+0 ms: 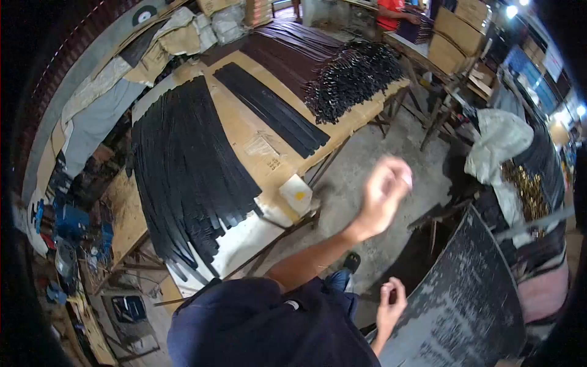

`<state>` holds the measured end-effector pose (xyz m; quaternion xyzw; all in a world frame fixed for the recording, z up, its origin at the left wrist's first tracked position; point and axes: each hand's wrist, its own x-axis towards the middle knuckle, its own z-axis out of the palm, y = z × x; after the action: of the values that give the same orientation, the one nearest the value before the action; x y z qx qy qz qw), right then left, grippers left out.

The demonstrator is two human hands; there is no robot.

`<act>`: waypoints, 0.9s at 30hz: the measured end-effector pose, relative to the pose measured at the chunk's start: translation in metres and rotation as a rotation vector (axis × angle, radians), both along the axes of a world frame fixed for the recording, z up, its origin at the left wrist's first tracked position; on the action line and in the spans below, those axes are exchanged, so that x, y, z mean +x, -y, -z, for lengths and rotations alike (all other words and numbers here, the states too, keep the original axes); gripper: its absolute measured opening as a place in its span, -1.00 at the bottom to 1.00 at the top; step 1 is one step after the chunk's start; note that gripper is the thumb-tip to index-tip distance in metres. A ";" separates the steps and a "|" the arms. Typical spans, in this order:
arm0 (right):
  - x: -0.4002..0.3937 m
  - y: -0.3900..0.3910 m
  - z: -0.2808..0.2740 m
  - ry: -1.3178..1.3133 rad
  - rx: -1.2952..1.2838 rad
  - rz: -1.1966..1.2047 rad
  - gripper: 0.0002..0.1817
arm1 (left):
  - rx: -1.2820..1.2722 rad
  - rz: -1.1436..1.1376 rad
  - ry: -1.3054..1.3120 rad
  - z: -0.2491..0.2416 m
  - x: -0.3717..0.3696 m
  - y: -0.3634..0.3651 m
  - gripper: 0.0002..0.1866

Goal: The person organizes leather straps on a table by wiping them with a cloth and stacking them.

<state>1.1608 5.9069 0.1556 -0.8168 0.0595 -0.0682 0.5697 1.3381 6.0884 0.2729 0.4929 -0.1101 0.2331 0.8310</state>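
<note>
My left hand (386, 191) is raised over the concrete floor, beyond the table's near edge. It is slightly blurred, its fingers loosely curled with a gap to the thumb, and nothing shows in it. Lower down, my right hand (391, 304) hangs beside a worn black panel (461, 300), fingers half bent and apart, also without anything in them. On the cardboard-covered table (247, 131) lies a wide spread of long black strips (189, 165). A narrower bundle of black strips (272, 110) rests next to it.
Farther along the table are a heap of black strips with shiny buckle-like ends (354, 76) and dark brown strips (281, 61). A white block with a yellow spot (296, 194) sits at the table edge. Brass-coloured pieces (527, 192) lie right. A person in red (390, 13) works behind, near cardboard boxes (458, 37).
</note>
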 end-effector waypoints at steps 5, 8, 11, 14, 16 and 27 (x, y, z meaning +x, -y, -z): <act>0.123 0.035 0.049 -0.195 -0.281 -0.444 -0.77 | 0.671 -0.046 -0.659 0.260 0.093 0.035 -0.80; 0.237 0.053 0.033 -0.292 -0.443 -0.670 -0.75 | 0.835 -0.239 -0.935 0.307 0.134 -0.020 -0.68; 0.350 0.068 0.033 -0.222 -0.686 -0.910 -0.73 | 0.886 -0.599 -1.159 0.329 0.190 -0.114 -0.42; 0.438 0.057 0.034 -0.167 -0.755 -0.969 -0.76 | 0.817 -0.709 -1.458 0.327 0.225 -0.164 -0.30; 0.489 0.038 0.038 -0.154 -0.775 -0.986 -0.78 | 0.733 -0.767 -1.585 0.341 0.245 -0.187 -0.23; 0.620 -0.188 0.093 -0.003 -0.621 -1.668 -0.73 | 0.667 -0.958 -1.458 0.370 0.260 -0.206 -0.27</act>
<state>1.7812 6.0954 0.0624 -0.7121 -0.5750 0.3569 0.1867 1.5986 6.2942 -0.0973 0.7235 0.5922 0.1405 0.3256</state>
